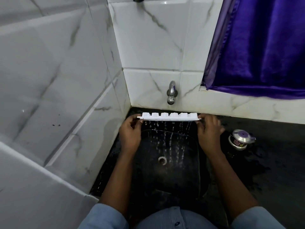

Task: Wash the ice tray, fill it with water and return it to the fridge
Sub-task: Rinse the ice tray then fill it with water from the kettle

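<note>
Showing, nearest, blue sleeves [102, 217] cut off at the frame edge. Black sink [184, 176], drain [162, 159] at centre, within black counter [272, 171]. Left hand [131, 133] and right hand [208, 129] pinch the ends of a white ice tray [170, 116]: inverted, cups upward, long axis left-right, dripping water. Tap [172, 92] on marbled tile wall [153, 47]. Steel container [241, 139] right; contents indiscernible.

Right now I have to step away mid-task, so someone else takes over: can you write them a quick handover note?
Left hand and right hand each grip one end of the white plastic ice tray, held upside down over the black sink, below the chrome tap.
Done: tray being emptied; water streams into the sink.
Left: finish washing, fill with water, return it to the fridge.
</note>
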{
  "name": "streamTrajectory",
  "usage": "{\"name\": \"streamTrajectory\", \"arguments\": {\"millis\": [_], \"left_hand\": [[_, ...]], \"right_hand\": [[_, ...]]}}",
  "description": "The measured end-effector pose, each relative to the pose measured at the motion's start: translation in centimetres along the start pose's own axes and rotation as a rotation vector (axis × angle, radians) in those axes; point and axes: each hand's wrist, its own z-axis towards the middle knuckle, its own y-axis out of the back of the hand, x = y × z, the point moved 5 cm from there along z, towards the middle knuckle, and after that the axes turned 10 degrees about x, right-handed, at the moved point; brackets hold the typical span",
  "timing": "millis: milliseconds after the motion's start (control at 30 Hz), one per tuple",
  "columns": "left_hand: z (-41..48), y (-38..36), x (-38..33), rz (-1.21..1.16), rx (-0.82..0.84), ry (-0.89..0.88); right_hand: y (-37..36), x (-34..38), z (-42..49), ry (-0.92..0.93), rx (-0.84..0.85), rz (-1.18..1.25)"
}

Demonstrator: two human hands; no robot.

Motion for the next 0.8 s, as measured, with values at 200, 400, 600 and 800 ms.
{"name": "streamTrajectory", "arguments": {"millis": [200, 400, 600, 800], "left_hand": [[-0.6, 0.7, -3.0, -0.049, -0.098, -0.034], [-1.4, -0.1, -3.8, -0.043, -0.137, -0.026], [-2.0, -0.8, -3.9, 0.104, -0.129, -0.010], [-1.9, -1.4, -3.9, 0.221, -0.070, 0.023]], "right_hand": [[1.2, 1.0, -0.7, 0.106, -0.067, 0.009], [1.8, 1.3, -0.6, 0.131, -0.028, 0.015], [2.5, 1.5, -0.6, 0.241, 0.009, 0.050], [2.9, 0.8, -0.1, 0.246, 0.097, 0.033]]}}
